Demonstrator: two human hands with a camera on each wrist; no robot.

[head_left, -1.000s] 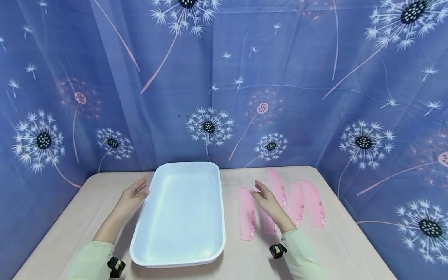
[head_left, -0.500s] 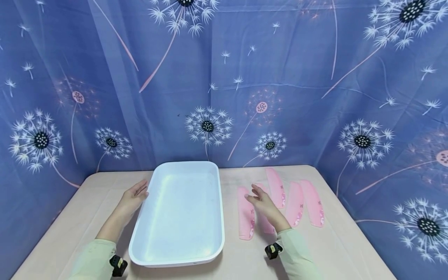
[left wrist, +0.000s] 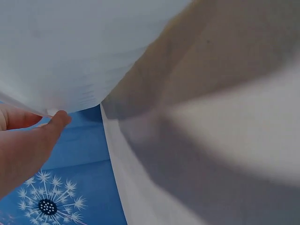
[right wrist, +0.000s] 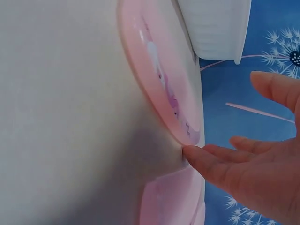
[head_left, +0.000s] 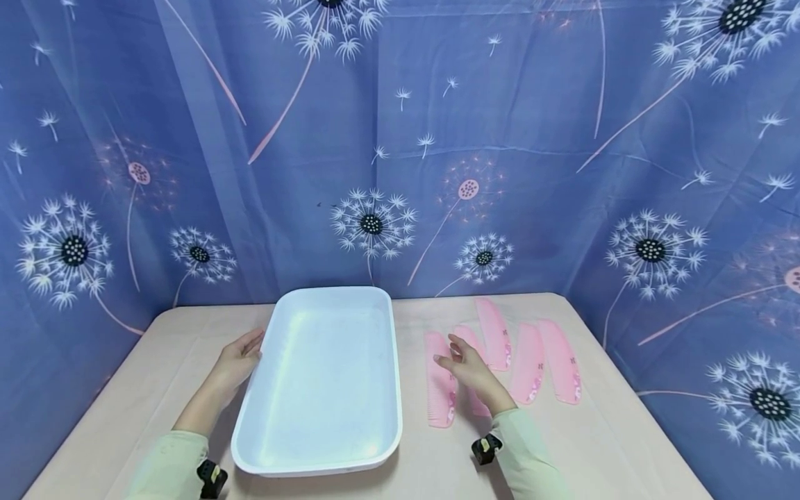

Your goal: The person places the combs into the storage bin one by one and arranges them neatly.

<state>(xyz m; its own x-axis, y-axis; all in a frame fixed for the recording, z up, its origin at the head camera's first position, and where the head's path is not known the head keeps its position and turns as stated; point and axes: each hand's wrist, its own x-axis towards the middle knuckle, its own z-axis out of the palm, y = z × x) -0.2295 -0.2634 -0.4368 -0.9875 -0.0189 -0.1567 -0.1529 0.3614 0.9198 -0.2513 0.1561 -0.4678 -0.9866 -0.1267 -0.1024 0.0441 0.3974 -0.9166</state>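
My left hand is at the left side of a white rectangular tray, its fingers nearly straight. In the left wrist view, the fingertips are right at the underside of the tray's rim. My right hand hovers over the pink combs, thumb and fingers apart, gripping nothing. It overlaps the leftmost pink comb and partly hides a second comb behind it. The right wrist view has the nearest comb lying flat, with a fingertip overlapping its end.
More pink combs lie to the right: one comb farther back, another comb beside it, and an outer comb. A pale cloth covers the table. A blue dandelion-print curtain hangs behind and at both sides.
My right hand has moved left and slightly toward me, over the leftmost comb. The left hand has slid a little toward me along the tray's side. Tray and combs stay in place.
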